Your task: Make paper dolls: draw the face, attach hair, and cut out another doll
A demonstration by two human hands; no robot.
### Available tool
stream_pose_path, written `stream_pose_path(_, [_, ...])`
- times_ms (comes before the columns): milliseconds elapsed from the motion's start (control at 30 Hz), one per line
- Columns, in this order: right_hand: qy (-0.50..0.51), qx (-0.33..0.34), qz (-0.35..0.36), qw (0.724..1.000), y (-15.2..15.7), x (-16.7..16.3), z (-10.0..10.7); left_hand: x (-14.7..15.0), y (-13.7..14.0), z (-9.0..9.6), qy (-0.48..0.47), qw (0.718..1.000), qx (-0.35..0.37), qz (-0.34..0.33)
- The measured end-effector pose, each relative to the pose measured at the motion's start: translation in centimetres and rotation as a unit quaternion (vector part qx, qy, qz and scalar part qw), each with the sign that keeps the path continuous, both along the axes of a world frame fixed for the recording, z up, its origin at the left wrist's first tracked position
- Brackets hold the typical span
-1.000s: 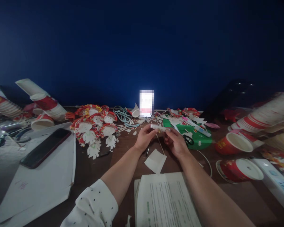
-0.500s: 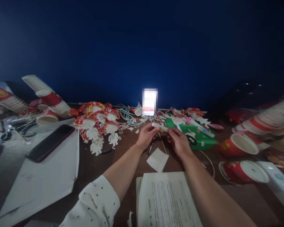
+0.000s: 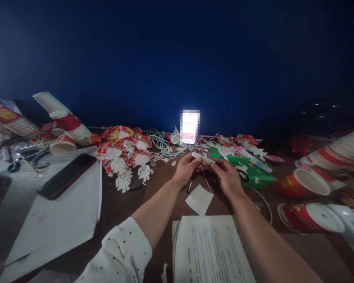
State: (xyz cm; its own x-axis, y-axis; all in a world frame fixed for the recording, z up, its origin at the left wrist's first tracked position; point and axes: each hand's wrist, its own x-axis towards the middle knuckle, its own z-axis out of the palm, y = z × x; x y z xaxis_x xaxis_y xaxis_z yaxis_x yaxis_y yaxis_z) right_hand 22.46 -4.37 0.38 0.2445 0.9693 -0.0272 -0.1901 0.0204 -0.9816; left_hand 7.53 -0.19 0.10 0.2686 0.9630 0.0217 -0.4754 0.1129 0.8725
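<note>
My left hand [image 3: 185, 170] is closed, its thumb and fingers pinching the left end of a small white tube-like piece [image 3: 205, 159], perhaps rolled paper. At the other end of that piece, the thumb and fingertips of my right hand [image 3: 227, 177] press on it, so both hands hold it above the brown table. Below them lies a square of white paper [image 3: 199, 200]. A thin stick [image 3: 206, 179] and a dark pen-like rod [image 3: 190, 184] rest between the hands, partly hidden.
Paper dolls with red frills [image 3: 113, 153] lie left of the hands. A phone [image 3: 67, 175] rests on a white board [image 3: 76, 212]. Green paper [image 3: 258, 179] with scissors [image 3: 243, 175] is at right, near paper cups [image 3: 311, 182]. A printed booklet [image 3: 212, 251] lies in front.
The whole view has shifted slightly, so everything appears a little further right. Both hands keep hold of the white piece, which tilts down slightly more toward its right end.
</note>
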Motion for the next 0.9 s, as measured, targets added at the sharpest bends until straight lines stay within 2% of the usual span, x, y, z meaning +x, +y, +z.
stream_pose_path(233, [-0.018, 0.007, 0.009, 1.0, -0.21, -0.07, 0.45, -0.07, -0.19, 0.5, 0.002, 1.0, -0.015, 0.003])
stream_pose_path(433, [0.026, -0.003, 0.038, 0.999, 0.05, -0.12, 0.08, -0.08, -0.17, 0.38, 0.01, 1.0, -0.014, 0.023])
stream_pose_path(733, [-0.006, -0.015, 0.064, 0.998, -0.07, -0.39, 0.25, -0.43, -0.25, 0.54, 0.026, 1.0, -0.009, 0.011])
stream_pose_path(900, [-0.067, 0.014, 0.06, 0.996, -0.17, -0.47, 0.25, -0.66, -0.16, 0.13, 0.029, 1.0, -0.003, 0.003])
